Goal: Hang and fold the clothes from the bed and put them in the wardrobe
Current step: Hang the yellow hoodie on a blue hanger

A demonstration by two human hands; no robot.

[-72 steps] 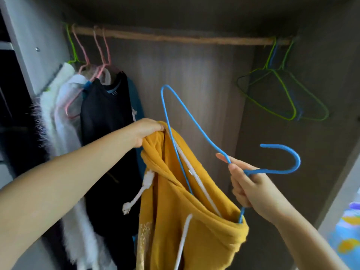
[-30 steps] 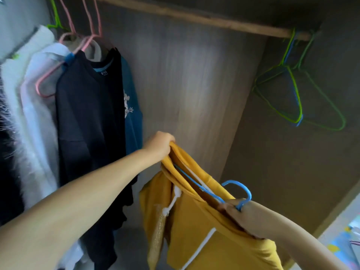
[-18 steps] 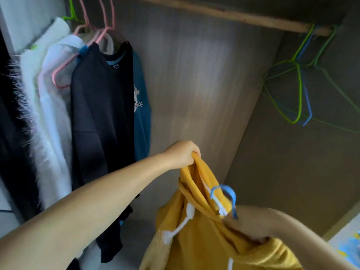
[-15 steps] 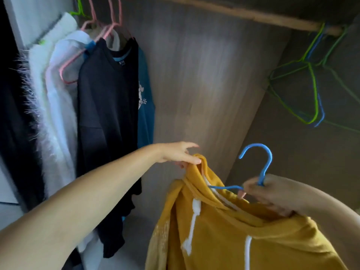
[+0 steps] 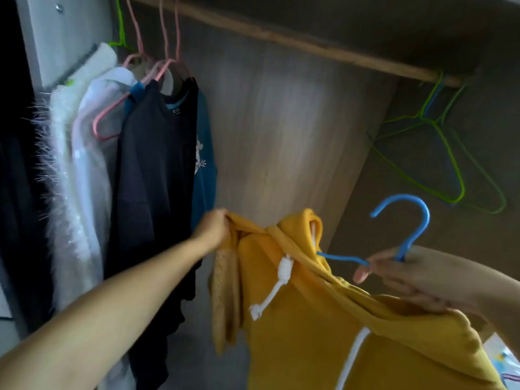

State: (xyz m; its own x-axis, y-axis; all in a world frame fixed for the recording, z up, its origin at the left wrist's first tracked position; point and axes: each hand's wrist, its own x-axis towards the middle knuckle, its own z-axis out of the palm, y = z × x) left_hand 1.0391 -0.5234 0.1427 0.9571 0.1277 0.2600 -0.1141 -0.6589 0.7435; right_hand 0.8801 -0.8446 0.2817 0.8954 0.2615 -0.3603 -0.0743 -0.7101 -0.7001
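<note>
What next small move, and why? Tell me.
Probably lift the right hand so the blue hanger hooks over the rod. The hoodie looks already on the hanger, its hook is free and points up, and the rod is bare between the hung clothes and green hangers.

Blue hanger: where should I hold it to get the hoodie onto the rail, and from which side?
Grip the blue hanger at the neck just below its hook, coming from underneath, as the right hand does. That leaves the open hook free above the yellow hoodie to go over the wooden rail.
</note>
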